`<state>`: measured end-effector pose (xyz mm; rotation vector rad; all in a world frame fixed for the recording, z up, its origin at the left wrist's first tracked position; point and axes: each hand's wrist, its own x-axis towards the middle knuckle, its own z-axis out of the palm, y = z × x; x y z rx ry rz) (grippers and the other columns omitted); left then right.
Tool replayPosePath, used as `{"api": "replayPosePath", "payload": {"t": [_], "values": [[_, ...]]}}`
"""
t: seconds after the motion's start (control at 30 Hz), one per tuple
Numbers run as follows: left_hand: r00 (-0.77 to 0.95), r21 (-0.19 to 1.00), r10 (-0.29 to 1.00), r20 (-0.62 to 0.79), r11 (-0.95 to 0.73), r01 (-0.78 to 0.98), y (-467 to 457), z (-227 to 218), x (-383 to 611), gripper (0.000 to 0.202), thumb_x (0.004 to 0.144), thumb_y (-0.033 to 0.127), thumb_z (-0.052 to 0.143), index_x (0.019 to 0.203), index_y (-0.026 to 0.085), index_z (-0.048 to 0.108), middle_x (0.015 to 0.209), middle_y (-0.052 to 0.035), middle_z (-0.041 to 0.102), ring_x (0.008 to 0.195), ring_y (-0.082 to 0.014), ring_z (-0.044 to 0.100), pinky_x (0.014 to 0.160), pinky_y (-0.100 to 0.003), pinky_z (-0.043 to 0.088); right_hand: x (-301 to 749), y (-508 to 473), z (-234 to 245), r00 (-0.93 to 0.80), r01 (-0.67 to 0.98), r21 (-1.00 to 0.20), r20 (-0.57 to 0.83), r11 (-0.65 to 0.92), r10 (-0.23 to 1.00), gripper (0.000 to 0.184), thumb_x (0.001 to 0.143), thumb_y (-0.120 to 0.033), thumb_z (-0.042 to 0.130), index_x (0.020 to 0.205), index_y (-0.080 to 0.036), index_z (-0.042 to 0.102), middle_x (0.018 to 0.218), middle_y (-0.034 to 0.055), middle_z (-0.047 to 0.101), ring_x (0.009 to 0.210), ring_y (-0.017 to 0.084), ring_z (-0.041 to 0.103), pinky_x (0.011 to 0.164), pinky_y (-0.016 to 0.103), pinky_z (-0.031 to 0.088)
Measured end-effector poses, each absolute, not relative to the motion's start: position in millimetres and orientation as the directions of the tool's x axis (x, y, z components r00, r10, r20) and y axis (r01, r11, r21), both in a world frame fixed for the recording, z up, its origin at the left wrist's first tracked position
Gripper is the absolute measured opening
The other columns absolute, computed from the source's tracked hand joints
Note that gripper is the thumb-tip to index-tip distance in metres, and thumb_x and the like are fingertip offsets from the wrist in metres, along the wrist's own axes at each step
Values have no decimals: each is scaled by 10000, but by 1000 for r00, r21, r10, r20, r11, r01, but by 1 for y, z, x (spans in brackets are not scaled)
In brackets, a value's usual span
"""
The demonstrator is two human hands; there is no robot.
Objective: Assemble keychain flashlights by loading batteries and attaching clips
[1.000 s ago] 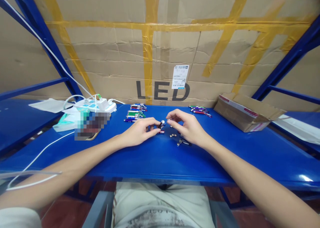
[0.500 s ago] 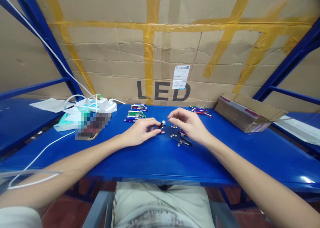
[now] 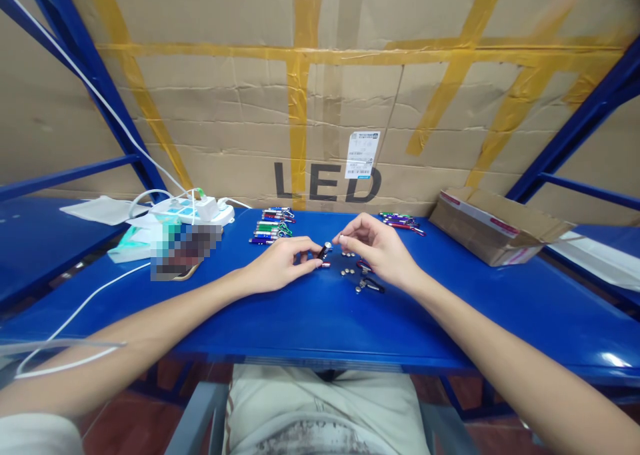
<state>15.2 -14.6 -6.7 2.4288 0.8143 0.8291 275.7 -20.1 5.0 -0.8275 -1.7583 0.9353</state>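
Left hand [image 3: 283,262] had a dark tube [image 3: 324,251] pinched between thumb and fingers, its silver end [image 3: 328,245] pointing up near the right hand [image 3: 380,250]. Couldn't tell if that one gripped anything; its index fingertip had dipped slightly since half a second earlier.

Cardboard [image 3: 220,122] behind the blue table [image 3: 280,322] bears black capitals "LED" [image 3: 315,182]. White label [image 3: 363,154] on it, likewise behind the table: print too small to read.
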Motion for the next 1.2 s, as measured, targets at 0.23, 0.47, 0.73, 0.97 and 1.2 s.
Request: {"api": "replayPosePath", "payload": {"t": [0.23, 0.47, 0.73, 0.97, 1.2], "values": [[640, 572, 655, 401, -725, 383, -16, -5, 16, 236, 1069, 364, 686, 1181, 182, 788, 988, -37, 725, 778, -140, 626, 715, -261, 462, 271, -26, 8, -272, 138, -813, 518, 566, 811, 339, 947, -542, 821, 954, -235, 677, 950, 47, 735, 853, 210, 687, 801, 373, 575], [650, 569, 645, 402, -732, 376, -16, -6, 16, 227, 1071, 365, 683, 1153, 183, 792, 981, -37, 726, 771, -139, 631, 726, -265, 469, 271, -28, 9, -315, 119, -833, 485, 541, 816, 313, 908, -506, 857, 957, -235, 709, 990, 50, 739, 926, 223, 689, 830, 376, 587], [650, 553, 638, 412, -742, 378, -15, -6, 15, 232, 1073, 366, 680, 1169, 182, 785, 989, -38, 728, 789, -143, 635, 740, -266, 476, 273, -29, 13, -354, 98, -858, 444, 505, 823, 310, 852, -467, 907, 1010, -229, 788, 984, 40, 767, 908, 212, 680, 872, 380, 578], [661, 529, 620, 424, -762, 375, -16, -5, 16, 245, 1083, 375, 660, 1169, 187, 791, 980, -46, 731, 789, -151, 642, 734, -271, 483, 272, -30, 10, -341, 152, -838, 454, 525, 823, 334, 850, -511, 908, 940, -228, 754, 866, 21, 712, 806, 198, 627, 745, 346, 528], [673, 519, 612, 417, -767, 376, -16, -6, 16, 225, 1081, 364, 660, 1143, 180, 775, 963, -40, 723, 786, -152, 640, 754, -277, 491, 274, -31, 9, -394, 170, -801, 479, 575, 784, 223, 934, -418, 844, 1050, -241, 775, 1054, 44, 759, 881, 203, 655, 821, 362, 542]]}}
